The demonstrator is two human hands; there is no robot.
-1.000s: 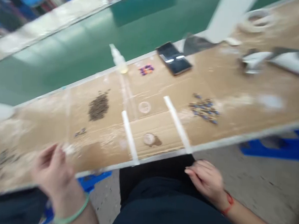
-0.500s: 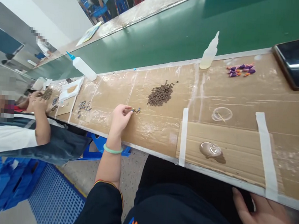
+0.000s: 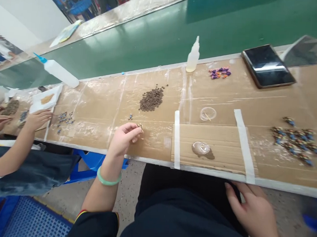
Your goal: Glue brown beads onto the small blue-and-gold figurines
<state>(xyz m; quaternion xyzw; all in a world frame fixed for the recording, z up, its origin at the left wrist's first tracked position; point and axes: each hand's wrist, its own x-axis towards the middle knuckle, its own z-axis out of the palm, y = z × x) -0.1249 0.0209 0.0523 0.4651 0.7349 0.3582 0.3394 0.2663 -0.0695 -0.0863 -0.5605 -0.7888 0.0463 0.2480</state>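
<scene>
My left hand [image 3: 124, 138], with a green bangle, is raised just above the cardboard-covered bench top [image 3: 157, 140], and its finger and thumb pinch a tiny brass-coloured part [image 3: 139, 125]. A small blue part [image 3: 130, 116] lies close by, and a heap of small brown beads [image 3: 151, 99] sits beyond it. My right hand [image 3: 252, 213] rests below the bench's front edge on my dark trousers, holding nothing. Far right on the cardboard, a scatter of blue-and-brass parts [image 3: 294, 141] lies spread out.
A co-worker's hand [image 3: 37, 120] works at the left. Along the back stand a dark tablet [image 3: 266, 66], purple-and-orange parts [image 3: 219, 73] and squeeze bottles [image 3: 193, 56]. Beyond them runs a green conveyor belt [image 3: 125, 48]. White tape strips [image 3: 244, 145] cross the cardboard.
The view has steadied and swung from a blurred tilt. My left hand moved from the bench's front edge onto the small part and now lifts it in a pinch. My right hand shifted on my lap.
</scene>
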